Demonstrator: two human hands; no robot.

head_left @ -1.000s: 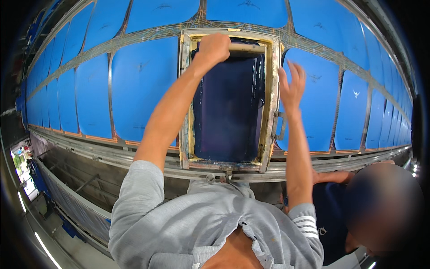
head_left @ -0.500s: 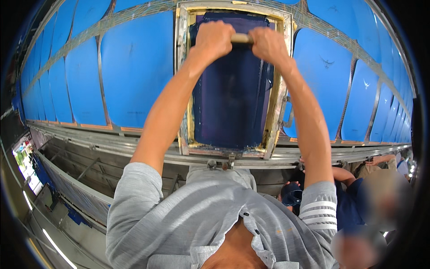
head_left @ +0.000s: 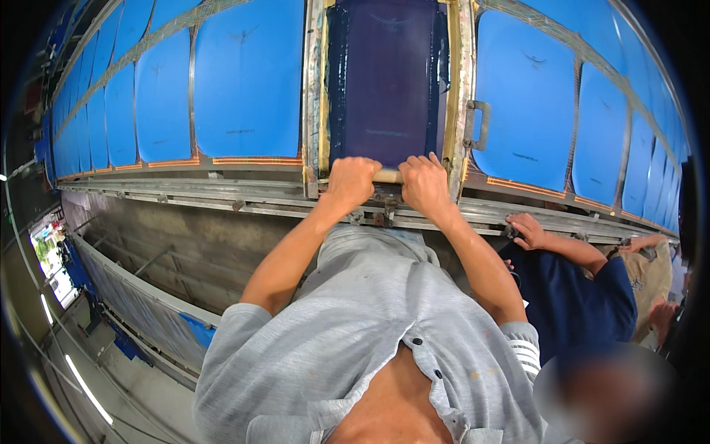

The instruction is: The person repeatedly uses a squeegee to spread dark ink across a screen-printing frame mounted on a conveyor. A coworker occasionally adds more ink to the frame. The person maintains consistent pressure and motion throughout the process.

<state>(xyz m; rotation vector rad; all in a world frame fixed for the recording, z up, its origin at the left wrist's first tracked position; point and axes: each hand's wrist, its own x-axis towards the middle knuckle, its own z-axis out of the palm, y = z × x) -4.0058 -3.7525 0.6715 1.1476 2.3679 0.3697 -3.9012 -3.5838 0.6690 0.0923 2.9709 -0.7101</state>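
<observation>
Both my hands are wrapped round the pale handle of a squeegee [head_left: 387,176] at the near end of a screen-printing frame. My left hand [head_left: 353,181] grips its left part and my right hand [head_left: 425,183] its right part, with a short bare stretch of handle between them. The blade is hidden under my hands. Beyond them stretches the dark purple mesh of the screen frame [head_left: 313,96], with thick dark ink along both sides. A faint printed design shows at the near and far ends of the mesh.
Blue fabric panels [head_left: 250,89] line the long table on both sides of the frame. A metal handle [head_left: 481,126] juts from the frame's right side. Metal rails [head_left: 259,194] run along the near edge. Close on my right, a co-worker in a dark shirt [head_left: 569,296] rests a hand on the rail.
My hands have pulled the squeegee from the far end of the frame to the near end. The mesh behind looks wiped thinner, showing purple. The co-worker's arm is now more visible.
</observation>
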